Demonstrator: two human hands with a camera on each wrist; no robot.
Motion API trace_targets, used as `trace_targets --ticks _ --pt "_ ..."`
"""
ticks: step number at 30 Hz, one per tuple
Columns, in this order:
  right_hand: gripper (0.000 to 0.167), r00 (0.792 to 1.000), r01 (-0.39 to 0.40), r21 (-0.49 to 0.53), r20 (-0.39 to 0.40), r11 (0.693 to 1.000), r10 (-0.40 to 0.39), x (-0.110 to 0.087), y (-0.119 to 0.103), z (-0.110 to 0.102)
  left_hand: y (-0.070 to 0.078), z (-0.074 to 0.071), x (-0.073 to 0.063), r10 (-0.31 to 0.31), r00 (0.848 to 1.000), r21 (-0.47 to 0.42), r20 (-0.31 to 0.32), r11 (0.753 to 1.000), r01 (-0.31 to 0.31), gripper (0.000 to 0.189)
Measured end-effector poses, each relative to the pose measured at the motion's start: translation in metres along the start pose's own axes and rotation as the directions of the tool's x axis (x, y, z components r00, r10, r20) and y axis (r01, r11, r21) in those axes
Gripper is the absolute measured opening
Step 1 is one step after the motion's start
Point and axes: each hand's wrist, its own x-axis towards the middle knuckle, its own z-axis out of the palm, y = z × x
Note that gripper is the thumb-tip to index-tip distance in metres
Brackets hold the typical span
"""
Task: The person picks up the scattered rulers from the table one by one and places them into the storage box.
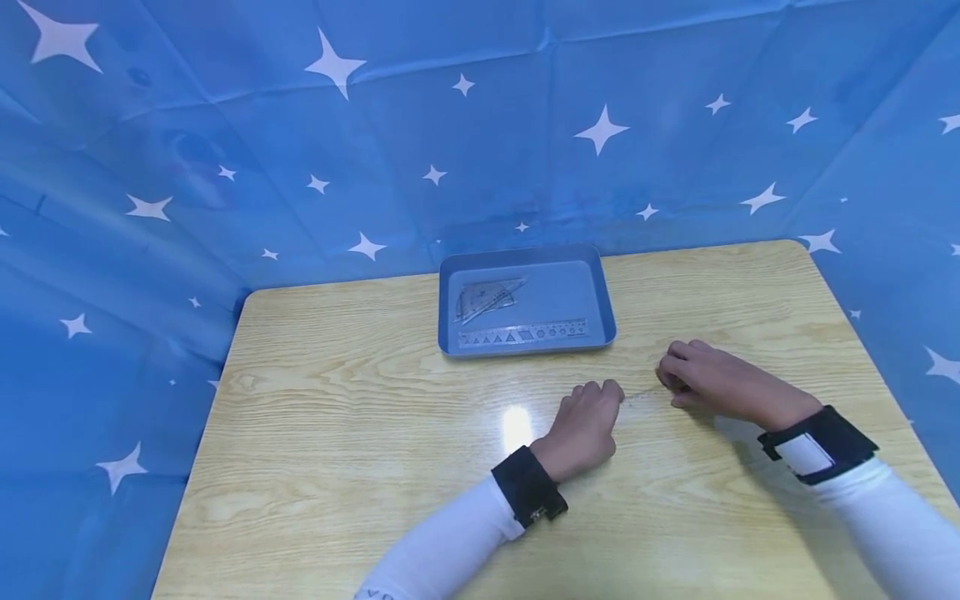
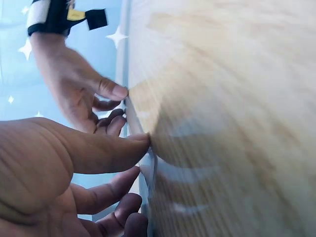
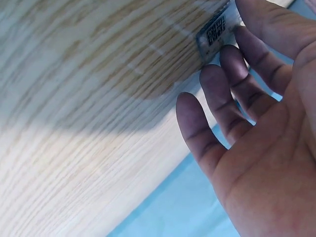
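Between the two hands stretches a thin clear plastic piece (image 1: 641,394), hardly visible against the wood; its exact kind cannot be told. My left hand (image 1: 583,423) pinches one end between thumb and fingers, low over the table. At the other end my right hand (image 1: 708,379) pinches it with thumb and forefinger, the other fingers loosely bent. In the right wrist view, a dark printed code patch shows on the clear piece (image 3: 216,32) beside the fingertips. The left wrist view shows the left thumb (image 2: 111,150) on its edge, with the right hand (image 2: 74,84) beyond.
A blue-grey tray (image 1: 577,287) stands at the table's back edge. In it lie a clear ruler (image 1: 525,333) and a few clear drawing pieces (image 1: 486,297), overlapping. The wooden table (image 1: 337,433) has a blue star-patterned cloth (image 1: 495,125) behind and beside it.
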Motion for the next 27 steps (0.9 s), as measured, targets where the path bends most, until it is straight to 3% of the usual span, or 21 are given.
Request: trace_targets --ticks 6,11,22,27 --pt "0.036 1.0 0.017 0.009 -0.02 1.0 -0.017 -0.001 -0.001 0.0 -0.004 -0.002 -0.001 -0.032 0.999 0.093 -0.036 0.995 0.036 0.025" --pt "0.036 1.0 0.014 -0.006 -0.023 1.0 -0.014 0.0 -0.001 0.001 -0.006 -0.006 0.0 -0.027 0.999 0.168 -0.034 0.985 0.033 0.026" --pt "0.038 0.986 0.071 -0.061 -0.146 0.996 -0.079 -0.002 0.002 0.007 -0.009 -0.012 0.004 -0.069 0.997 0.043 0.033 0.997 0.067 0.017" --pt "0.035 0.986 0.084 -0.073 -0.141 0.994 -0.094 -0.001 0.002 0.006 -0.011 -0.012 0.004 -0.071 0.997 0.019 0.039 0.997 0.07 0.017"
